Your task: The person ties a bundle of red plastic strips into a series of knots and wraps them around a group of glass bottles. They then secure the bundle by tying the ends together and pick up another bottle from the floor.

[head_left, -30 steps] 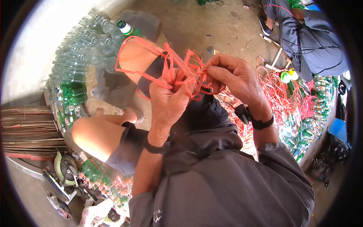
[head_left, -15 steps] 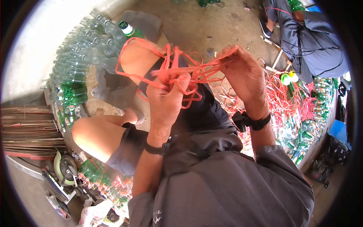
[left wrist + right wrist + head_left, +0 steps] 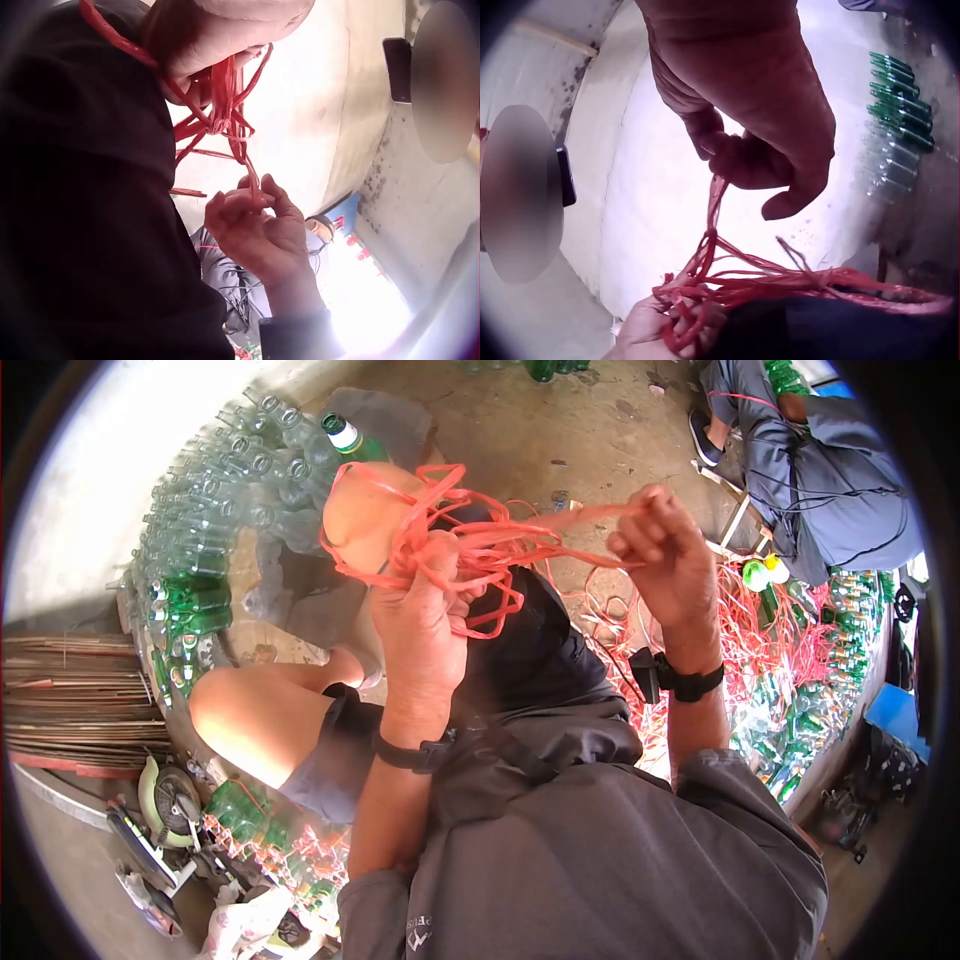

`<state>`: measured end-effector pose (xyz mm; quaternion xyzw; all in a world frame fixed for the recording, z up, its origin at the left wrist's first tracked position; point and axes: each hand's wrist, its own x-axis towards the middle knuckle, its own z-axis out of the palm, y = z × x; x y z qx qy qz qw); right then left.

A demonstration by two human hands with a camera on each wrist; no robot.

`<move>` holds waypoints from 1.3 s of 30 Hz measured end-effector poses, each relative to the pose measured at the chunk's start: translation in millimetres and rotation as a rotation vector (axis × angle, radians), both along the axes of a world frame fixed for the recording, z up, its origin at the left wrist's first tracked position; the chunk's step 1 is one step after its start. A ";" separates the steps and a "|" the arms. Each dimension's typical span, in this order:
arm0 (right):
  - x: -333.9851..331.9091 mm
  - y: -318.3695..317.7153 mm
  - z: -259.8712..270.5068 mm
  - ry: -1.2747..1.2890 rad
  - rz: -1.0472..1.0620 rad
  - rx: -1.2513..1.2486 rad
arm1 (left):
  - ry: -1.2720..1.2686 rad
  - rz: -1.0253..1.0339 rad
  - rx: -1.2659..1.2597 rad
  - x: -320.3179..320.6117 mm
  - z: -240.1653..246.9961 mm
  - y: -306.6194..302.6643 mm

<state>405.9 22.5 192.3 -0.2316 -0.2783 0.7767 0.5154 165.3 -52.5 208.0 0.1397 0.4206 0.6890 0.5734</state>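
A loose tangle of red plastic twine (image 3: pixel 490 550) lies bunched over the person's lap and knee. The left hand (image 3: pixel 425 625) grips the bunch, with loops hanging out around its fingers and thumb. Off to the right, the right hand (image 3: pixel 672 565) pinches a few strands drawn out from the tangle, fairly straight between the two hands. In the right wrist view, thumb and fingers of the right hand (image 3: pixel 742 90) pinch a strand bundle above a small knot (image 3: pixel 711 234). Loops wrap the left hand (image 3: pixel 649 330) below.
Clear glass bottles (image 3: pixel 215 510) stand in rows at the left, with a green bottle (image 3: pixel 350 438) by the knee. More red twine (image 3: pixel 740 620) lies heaped at the right. Another person's legs (image 3: pixel 790 480) are at upper right. Stacked strips (image 3: pixel 85 705) lie at the left edge.
My right hand has moved right, away from the tangle, drawing strands out between the hands. My left hand has shifted slightly left, still gripping the bunch.
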 end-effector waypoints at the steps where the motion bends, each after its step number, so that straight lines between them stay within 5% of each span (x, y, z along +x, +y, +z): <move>1: 2.2 1.8 0.7 0.000 0.000 -0.001 | -0.007 0.016 -0.024 -0.5 0.5 0.2; 4: 10.4 9.0 3.0 0.259 -0.112 -0.013 | -0.040 0.050 -0.048 0.3 2.8 1.3; 39: 109.8 37.1 123.3 0.407 -0.268 0.393 | 0.220 0.004 -0.004 9.0 -4.1 0.3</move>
